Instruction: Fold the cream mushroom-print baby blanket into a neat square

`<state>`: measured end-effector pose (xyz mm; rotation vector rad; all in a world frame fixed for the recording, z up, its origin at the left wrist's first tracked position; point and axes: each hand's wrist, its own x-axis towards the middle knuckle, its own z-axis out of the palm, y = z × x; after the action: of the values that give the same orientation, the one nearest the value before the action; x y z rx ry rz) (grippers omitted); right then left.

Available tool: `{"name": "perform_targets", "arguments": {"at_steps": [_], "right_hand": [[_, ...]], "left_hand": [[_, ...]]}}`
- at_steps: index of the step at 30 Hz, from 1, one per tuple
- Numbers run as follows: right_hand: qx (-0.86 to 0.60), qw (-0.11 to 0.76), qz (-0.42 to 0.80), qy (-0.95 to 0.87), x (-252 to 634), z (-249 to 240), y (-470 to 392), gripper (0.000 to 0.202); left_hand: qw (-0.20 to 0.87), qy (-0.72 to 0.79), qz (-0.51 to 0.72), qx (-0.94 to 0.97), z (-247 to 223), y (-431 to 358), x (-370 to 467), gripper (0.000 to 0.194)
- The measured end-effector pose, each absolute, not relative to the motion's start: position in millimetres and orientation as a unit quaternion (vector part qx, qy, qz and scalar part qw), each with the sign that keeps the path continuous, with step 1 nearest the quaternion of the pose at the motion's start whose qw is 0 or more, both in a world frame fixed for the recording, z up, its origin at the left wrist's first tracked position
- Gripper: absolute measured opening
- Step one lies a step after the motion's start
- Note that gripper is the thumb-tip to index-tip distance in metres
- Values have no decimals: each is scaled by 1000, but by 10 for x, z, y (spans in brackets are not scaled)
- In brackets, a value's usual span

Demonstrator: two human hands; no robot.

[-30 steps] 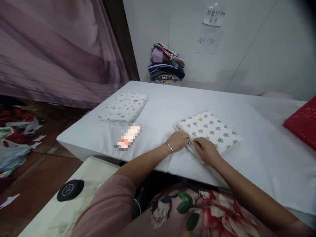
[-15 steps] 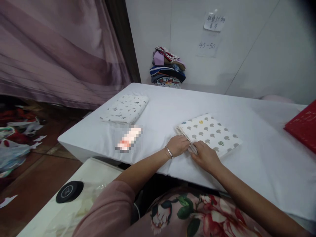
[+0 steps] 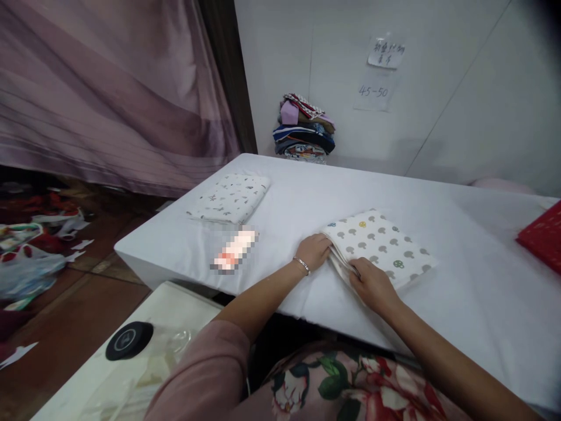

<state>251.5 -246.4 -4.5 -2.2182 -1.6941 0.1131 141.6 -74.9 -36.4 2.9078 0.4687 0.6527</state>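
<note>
A folded cloth with a mushroom print point(image 3: 381, 238) lies on the white-covered worktop point(image 3: 460, 245), right in front of the person and set at an angle, its layered edge turned toward the near left. The right hand point(image 3: 370, 283) is at the near part of that edge, its fingers point(image 3: 360, 267) pinching the layers of fabric. The left hand point(image 3: 315, 250), with a silver bracelet point(image 3: 302, 266) at the wrist, touches the same edge farther up; its fingertips go out of sight among the folds, so I cannot tell whether they grip the cloth or only press into it. The print is mostly grey mushrooms, with a few in yellow, green and blue. Well to the left, on the same worktop, a second folded cloth point(image 3: 239, 199) with a small scattered pattern lies flat, and just nearer than it is a blurred-out oblong item point(image 3: 236, 250). A red item point(image 3: 543, 237) sits at the right edge of view. Beyond the far side of the worktop, a stack of folded fabrics point(image 3: 304, 131) stands against the wall, to the left of a paper point(image 3: 373, 92) reading "45-50". At lower left, a round black object point(image 3: 129, 341) rests on a pale surface point(image 3: 184, 298).
</note>
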Motion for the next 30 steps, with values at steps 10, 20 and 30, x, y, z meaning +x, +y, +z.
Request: {"name": "perform_targets", "arguments": {"at_steps": [10,20,30], "right_hand": [[-785,164,47,-595,2499,-52,-2455,21],[-784,135,32,-605,2495,-65,-2449,22],[-785,119,25,-608,2454,-79,-2422,20]], "left_hand": [[-25,238,189,952,-287,-629,1473,16],[-8,220,237,946,-342,-505,1436,13],[8,207,240,948,-326,-445,1462,33]]}}
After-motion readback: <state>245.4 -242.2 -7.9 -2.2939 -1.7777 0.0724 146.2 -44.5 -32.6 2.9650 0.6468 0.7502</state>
